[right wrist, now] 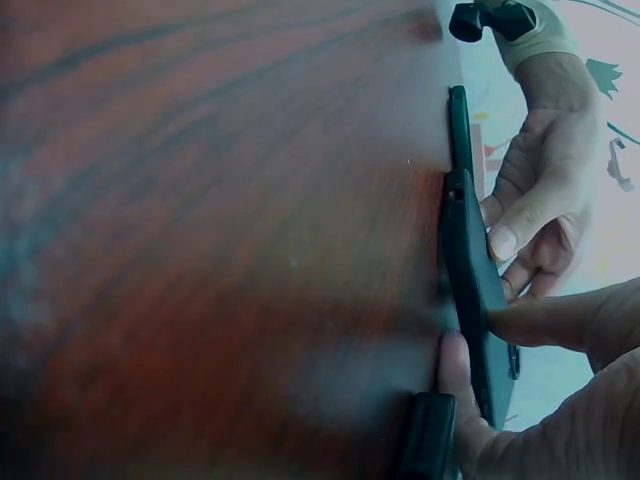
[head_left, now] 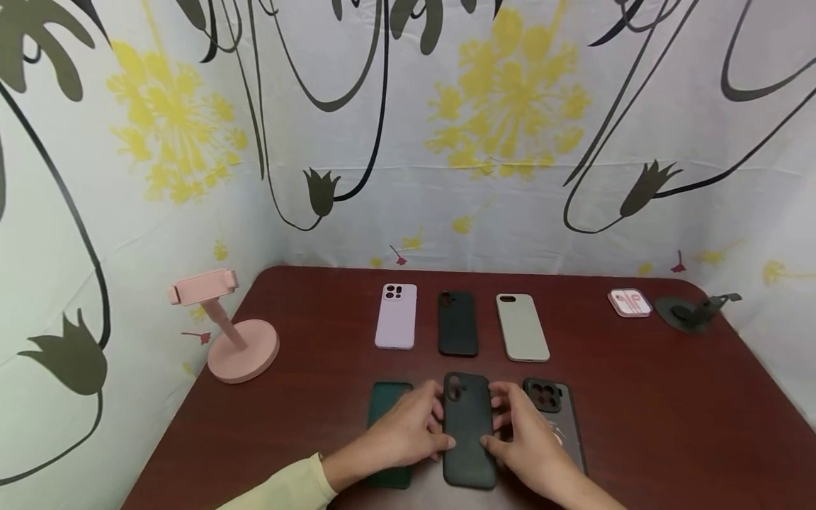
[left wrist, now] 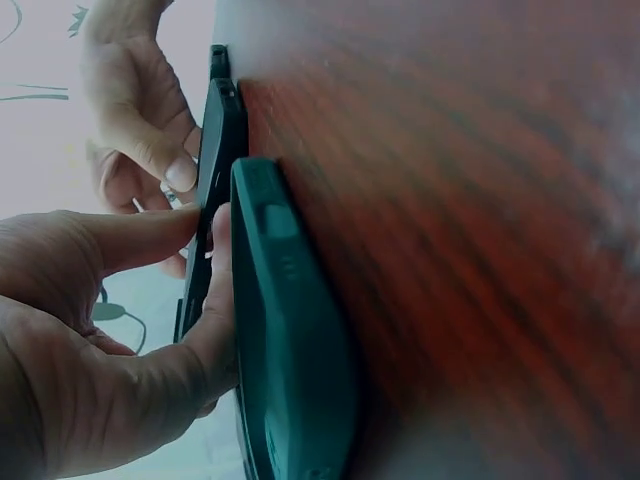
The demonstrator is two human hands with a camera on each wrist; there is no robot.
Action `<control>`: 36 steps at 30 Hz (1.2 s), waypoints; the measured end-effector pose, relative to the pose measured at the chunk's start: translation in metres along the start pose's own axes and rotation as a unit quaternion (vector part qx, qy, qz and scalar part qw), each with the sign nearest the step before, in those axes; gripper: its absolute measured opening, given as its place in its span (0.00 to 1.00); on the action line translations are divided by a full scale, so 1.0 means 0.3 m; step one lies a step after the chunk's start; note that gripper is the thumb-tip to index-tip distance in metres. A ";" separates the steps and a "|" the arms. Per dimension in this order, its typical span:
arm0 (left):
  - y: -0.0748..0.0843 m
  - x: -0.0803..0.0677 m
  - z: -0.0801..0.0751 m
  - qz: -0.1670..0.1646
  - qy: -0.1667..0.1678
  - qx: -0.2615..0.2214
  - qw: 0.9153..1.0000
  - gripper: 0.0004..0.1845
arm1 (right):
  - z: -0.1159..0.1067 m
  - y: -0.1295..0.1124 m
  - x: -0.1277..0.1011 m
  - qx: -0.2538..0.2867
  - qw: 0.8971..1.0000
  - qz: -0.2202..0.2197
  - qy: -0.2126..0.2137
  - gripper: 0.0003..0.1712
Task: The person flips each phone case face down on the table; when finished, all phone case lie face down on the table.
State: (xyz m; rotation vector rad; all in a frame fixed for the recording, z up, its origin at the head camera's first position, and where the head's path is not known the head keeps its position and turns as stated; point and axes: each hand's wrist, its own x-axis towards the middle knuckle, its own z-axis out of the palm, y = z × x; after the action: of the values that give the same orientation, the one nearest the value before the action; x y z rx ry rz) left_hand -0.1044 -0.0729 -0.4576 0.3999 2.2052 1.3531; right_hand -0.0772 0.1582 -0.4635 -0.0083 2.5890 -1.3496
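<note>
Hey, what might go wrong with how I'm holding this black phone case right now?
1. Both hands, left hand and right hand, pinch the black case only by its edges, so it may slip.
2. The green case and grey case lie close on either side; a hand could nudge them out of line.

Makeshift display booth, floral cloth backdrop [head_left: 408,142], phone cases in rows [head_left: 457,323], wooden table [head_left: 669,425]

Dark red table [head_left: 669,425] bearing six phone cases [head_left: 457,322]; pink stand [head_left: 232,333]; earphone box [head_left: 630,302].
</note>
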 end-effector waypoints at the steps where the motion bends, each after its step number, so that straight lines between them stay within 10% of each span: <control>1: 0.001 0.000 -0.001 0.001 0.004 0.011 1.000 0.35 | 0.001 -0.002 0.001 -0.007 1.000 -0.006 0.000 0.47; 25: 0.008 -0.001 -0.003 0.019 0.021 0.091 0.995 0.47 | 0.010 -0.021 0.005 -0.103 0.994 -0.019 -0.012 0.52; 36: 0.002 -0.112 -0.152 0.067 0.114 0.134 0.982 0.46 | 0.063 -0.081 -0.005 -0.037 0.994 -0.097 -0.024 0.49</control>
State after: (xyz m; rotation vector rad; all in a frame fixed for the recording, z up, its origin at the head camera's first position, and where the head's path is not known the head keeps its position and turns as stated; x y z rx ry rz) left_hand -0.1026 -0.1229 -0.4312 0.5207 2.6050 1.2233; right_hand -0.0743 0.1291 -0.4540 -0.3068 2.6529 -1.2969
